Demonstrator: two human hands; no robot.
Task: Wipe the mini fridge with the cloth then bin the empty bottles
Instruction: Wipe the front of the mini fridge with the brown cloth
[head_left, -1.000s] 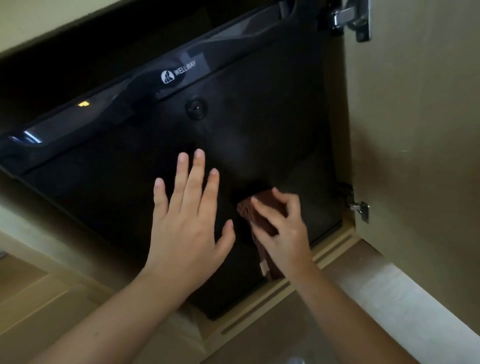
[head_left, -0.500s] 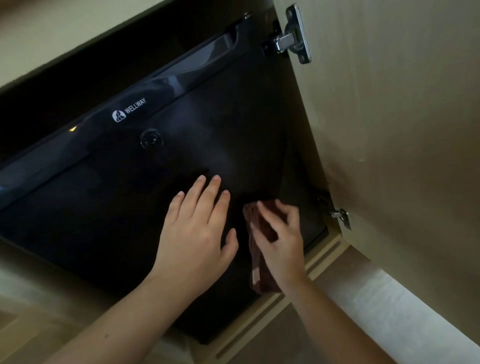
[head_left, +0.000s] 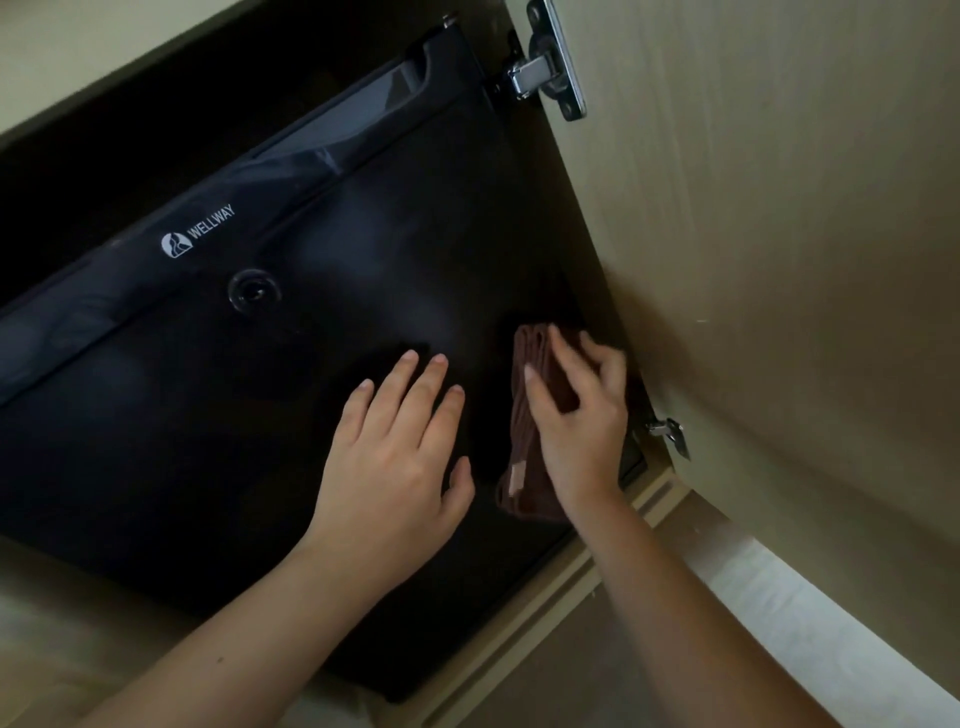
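Note:
A black mini fridge (head_left: 218, 395) with a white WELLWAY logo sits inside a wooden cabinet, its door shut. My right hand (head_left: 576, 415) presses a folded brown cloth (head_left: 524, 447) against the lower right part of the fridge door, near the door's right edge. My left hand (head_left: 395, 457) lies flat on the door just left of the cloth, fingers spread and empty. No bottles are in view.
The open cabinet door (head_left: 779, 260) stands close on the right, with metal hinges at top (head_left: 550, 67) and bottom (head_left: 670, 434). A round lock (head_left: 254, 291) sits below the logo. The cabinet's wooden base (head_left: 587, 566) runs under the fridge.
My view has shifted, so the fridge sits further left in the frame. My right hand has slid the cloth right and a little up towards the door's edge; my left hand stays flat on the door.

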